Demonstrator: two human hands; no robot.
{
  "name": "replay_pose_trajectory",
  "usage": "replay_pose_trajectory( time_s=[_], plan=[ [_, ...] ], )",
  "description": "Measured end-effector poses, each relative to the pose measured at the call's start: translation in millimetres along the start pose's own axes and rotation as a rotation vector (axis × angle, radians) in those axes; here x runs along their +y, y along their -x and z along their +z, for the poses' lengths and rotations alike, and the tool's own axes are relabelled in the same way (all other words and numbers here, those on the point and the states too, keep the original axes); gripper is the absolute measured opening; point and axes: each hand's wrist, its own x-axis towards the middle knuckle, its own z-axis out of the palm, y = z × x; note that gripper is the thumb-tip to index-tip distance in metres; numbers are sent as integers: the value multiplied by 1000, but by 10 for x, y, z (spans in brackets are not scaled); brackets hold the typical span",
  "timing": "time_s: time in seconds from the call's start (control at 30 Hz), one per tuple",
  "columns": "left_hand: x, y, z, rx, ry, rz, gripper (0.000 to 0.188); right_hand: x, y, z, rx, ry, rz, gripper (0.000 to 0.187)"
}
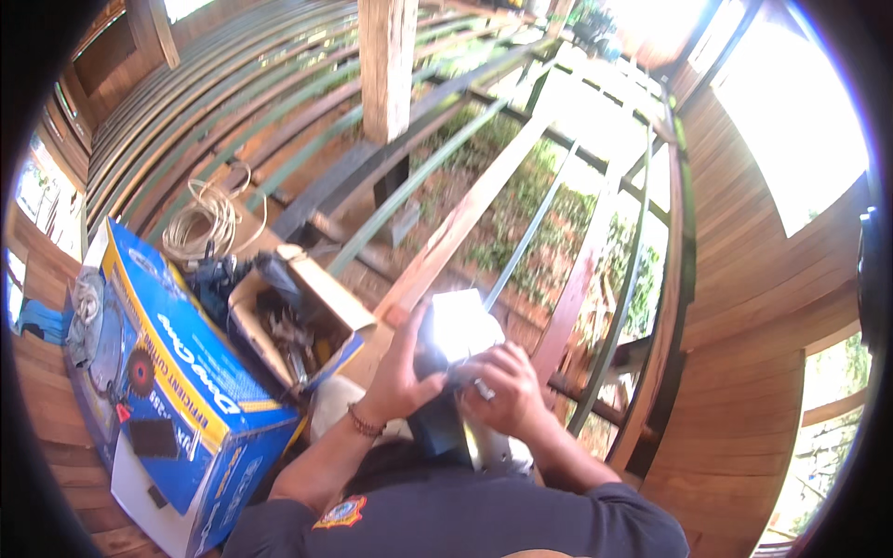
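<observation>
White with glare on its flat, squarish face, a dark-sided object [459, 325] sits near, in the middle, gripped along its left side by the left hand [404, 370], while the right hand [503, 387] curls its fingers against it, whether pinching I cannot tell. Left lie a blue-and-yellow printed box [191, 363], an open brown cardboard carton [326, 296] and looped pale cord [206, 223]; far off, a rough-grained square wooden post [386, 70] stands among long, narrow beams [465, 219].
</observation>
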Motion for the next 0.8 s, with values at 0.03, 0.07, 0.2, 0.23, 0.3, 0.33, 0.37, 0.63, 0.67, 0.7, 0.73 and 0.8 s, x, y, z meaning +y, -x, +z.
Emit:
replay_pose_trajectory(
  time_s=[0.03,0.07,0.2,0.23,0.3,0.33,0.37,0.63,0.67,0.7,0.73,0.8],
  plan=[
    [19,4,-18,-6,-71,2,103,-15,11,0,-19,24,9,29],
    [26,-15,-20,-3,-70,11,102,-17,-1,-12,-37,48,19,28],
    [14,2,-23,-6,-99,-16,105,-26,-17,-26,-67,151,-4,23],
    [27,4,-22,-7,-89,-39,106,-19,-19,-23,-72,185,-17,20],
    [29,-1,-17,-8,-81,-46,107,-34,-25,-18,-88,256,-21,18],
    [28,-1,-13,-10,-79,-52,107,-43,-22,-11,-96,289,-21,17],
    [21,-11,-8,-12,-79,-43,107,-51,-24,-11,-108,334,-14,16],
    [35,9,-40,-13,-35,-31,107,-117,-78,4,-198,395,-36,16],
    [32,6,-36,-10,-33,-22,107,-119,-89,-5,-202,402,-45,15],
    [28,7,-28,-8,-32,-15,107,-123,-94,-13,-200,398,-48,14],
    [23,6,-21,-5,-32,-8,107,-130,-102,-22,-198,393,-51,13],
    [4,9,-16,-4,-18,-14,106,-145,-116,-45,-207,380,-56,11]
  ],
)
